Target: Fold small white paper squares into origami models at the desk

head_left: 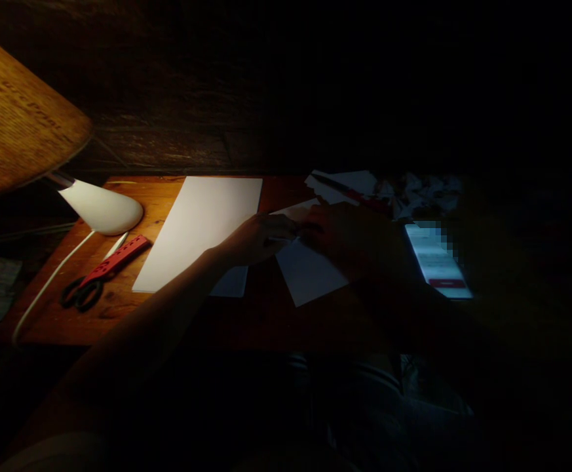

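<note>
Dimly, I make out the table (162, 196), the lamp (20, 124) left of the white paper stack (207, 223). Just right of the stack is a smaller sheet (310, 275); I have the left hand (266, 229) and right hand (337, 226) together on it, but cannot tell whether their fingers grip. Well right of the stack glows the phone (438, 259); left, scissors (106, 267).

The table (155, 190) is reddish-brown wood with a faint sheen, the wall (168, 141) dark and rough, and the lampshade (15, 124) carries a wood-like grain. By its look, smooth white plastic makes up the lamp base (101, 206), while the scissors (118, 259) pair red plastic with 2 black plastic loops (99, 288). Paper stack (207, 223) and creased sheet (310, 275) appear matt, the smartphone screen (433, 259) glassy.
</note>
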Demonstrator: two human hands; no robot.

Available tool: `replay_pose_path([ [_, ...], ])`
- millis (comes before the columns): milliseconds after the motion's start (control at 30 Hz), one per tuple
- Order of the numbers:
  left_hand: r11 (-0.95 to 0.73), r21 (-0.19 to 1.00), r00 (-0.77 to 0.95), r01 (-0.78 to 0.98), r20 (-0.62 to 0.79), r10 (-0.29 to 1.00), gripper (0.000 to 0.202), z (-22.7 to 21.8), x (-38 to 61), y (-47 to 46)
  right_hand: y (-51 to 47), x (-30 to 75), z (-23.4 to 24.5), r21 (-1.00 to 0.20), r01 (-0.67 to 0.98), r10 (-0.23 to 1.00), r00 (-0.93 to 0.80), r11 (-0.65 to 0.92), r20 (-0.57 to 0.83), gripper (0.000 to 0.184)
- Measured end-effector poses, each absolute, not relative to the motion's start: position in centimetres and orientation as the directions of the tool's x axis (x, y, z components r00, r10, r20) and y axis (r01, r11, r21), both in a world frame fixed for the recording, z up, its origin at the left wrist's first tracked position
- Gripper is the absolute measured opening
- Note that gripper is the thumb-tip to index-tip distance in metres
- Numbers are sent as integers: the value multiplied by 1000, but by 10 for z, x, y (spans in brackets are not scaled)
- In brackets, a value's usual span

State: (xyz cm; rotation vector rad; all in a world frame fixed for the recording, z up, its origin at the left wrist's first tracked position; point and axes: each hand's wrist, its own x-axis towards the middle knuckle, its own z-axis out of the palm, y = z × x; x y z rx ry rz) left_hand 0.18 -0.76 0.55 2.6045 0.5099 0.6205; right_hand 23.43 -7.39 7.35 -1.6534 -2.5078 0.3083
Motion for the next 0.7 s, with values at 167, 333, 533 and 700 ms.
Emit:
replay_pose_path([
  [167,-829,481,809,285,343,477,21,8,2,-11,-70,235,69,-272,888,920,-391,370,-22,21],
  [333,-841,481,811,247,372,451,16,11,3,-11,-68,235,67,-272,901,936,-353,338,-5,22],
  [533,-874,422,833,240,373,409,20,13,4,-9,-68,235,68,-248,894,922,-387,373,-8,23],
  [700,-871,431,825,237,384,415,20,13,3,-10,-69,233,67,-232,906,930,-366,354,-10,20],
])
